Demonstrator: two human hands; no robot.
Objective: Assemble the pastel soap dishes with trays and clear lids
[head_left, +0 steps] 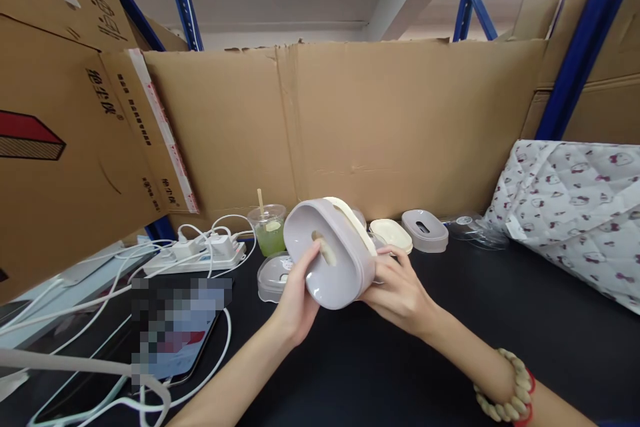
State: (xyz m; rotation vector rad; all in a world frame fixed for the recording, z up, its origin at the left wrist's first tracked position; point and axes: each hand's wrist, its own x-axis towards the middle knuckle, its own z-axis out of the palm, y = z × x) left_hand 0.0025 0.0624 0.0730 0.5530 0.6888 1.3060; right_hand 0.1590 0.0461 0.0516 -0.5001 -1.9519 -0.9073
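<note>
Both hands hold up a rounded pale grey plastic box (333, 283), tilted, with an oval slot in the face toward me. A cream rim (356, 221) runs along its far right side. My left hand (299, 300) grips the left edge, thumb lying over the face by the slot. From the right, my right hand (403, 293) is closed around the side near the cream rim; some of its fingers are hidden behind the box. Beyond it on the black table are a cream lid-like piece (395, 238) and another grey slotted piece (426, 232). A clear cover (270, 279) is partly behind my left hand.
At the left, white cables tangle around a power strip (200, 259) and a phone (193, 330). A cup of green drink (271, 233) stands near the cardboard wall (400, 127). Clear plastic pieces (475, 232) lie beside a quilted patterned bag (580, 207) at right.
</note>
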